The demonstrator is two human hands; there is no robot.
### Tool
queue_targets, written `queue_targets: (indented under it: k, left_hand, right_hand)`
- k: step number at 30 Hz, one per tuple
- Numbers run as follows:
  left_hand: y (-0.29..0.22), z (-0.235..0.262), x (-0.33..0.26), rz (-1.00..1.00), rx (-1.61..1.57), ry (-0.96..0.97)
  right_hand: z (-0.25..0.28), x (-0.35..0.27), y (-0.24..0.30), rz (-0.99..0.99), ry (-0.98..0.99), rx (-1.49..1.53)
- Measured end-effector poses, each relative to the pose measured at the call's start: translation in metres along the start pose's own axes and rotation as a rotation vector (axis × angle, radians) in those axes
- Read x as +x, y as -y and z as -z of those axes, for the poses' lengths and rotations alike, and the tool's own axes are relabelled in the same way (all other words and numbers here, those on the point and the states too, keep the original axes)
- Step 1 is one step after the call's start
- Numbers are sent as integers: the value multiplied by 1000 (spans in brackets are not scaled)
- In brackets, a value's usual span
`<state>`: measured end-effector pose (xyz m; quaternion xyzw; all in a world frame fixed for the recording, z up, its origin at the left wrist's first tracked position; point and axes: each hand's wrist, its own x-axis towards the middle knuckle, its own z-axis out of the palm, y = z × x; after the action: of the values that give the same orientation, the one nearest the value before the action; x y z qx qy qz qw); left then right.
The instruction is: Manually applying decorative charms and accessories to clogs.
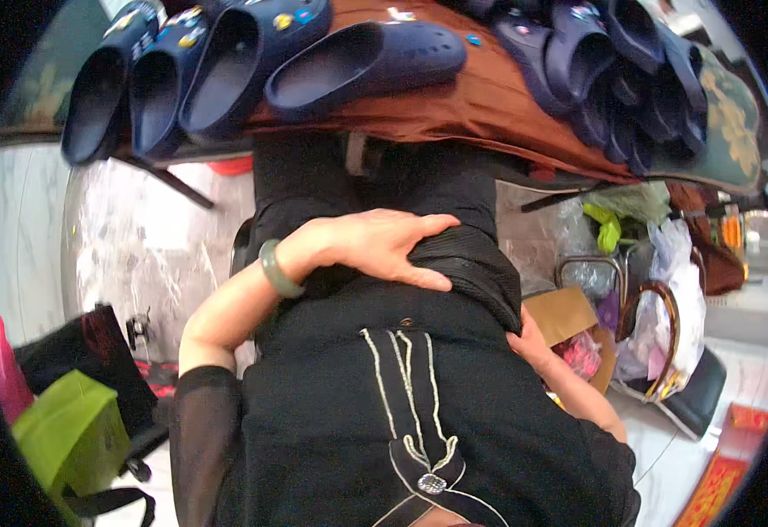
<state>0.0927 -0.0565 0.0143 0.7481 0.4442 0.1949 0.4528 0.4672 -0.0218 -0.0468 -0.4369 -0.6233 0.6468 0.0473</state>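
Left hand (pixel 375 246) lies flat, open on black trousers (pixel 454 255); right hand (pixel 524 338), mostly hidden, perhaps empty.

Single head view looks steeply down, close on the person's own black-clothed lap (pixel 384 386)

My right hand (pixel 529 338) is mostly hidden behind my black garment (pixel 384 351). What it grips cannot be determined. The clogs (pixel 226 61) are cut off at the top edge.
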Motion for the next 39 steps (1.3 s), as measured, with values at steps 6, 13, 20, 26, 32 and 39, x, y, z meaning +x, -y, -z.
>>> queue_targets:
  k: [6,13,20,26,32,39]
  left_hand:
    - [17,-3,-10,-37,-134,-95]
    - [13,-2,-10,-64,-132,-119]
    - [24,0,-11,26,-345,-156]
    - [38,11,-54,73,-411,-167]
    - [56,10,-84,185,-564,-87]
    - [51,-1,-93,54,-547,-118]
  right_hand:
    - [-13,-5,15,18,-123,-53]
    - [-17,1,39,-4,-161,-30]
    - [-27,13,87,-31,-151,-53]
    - [-37,49,131,85,28,-207]
    - [-46,77,146,150,193,-339]
    - [-37,68,136,101,177,-317]
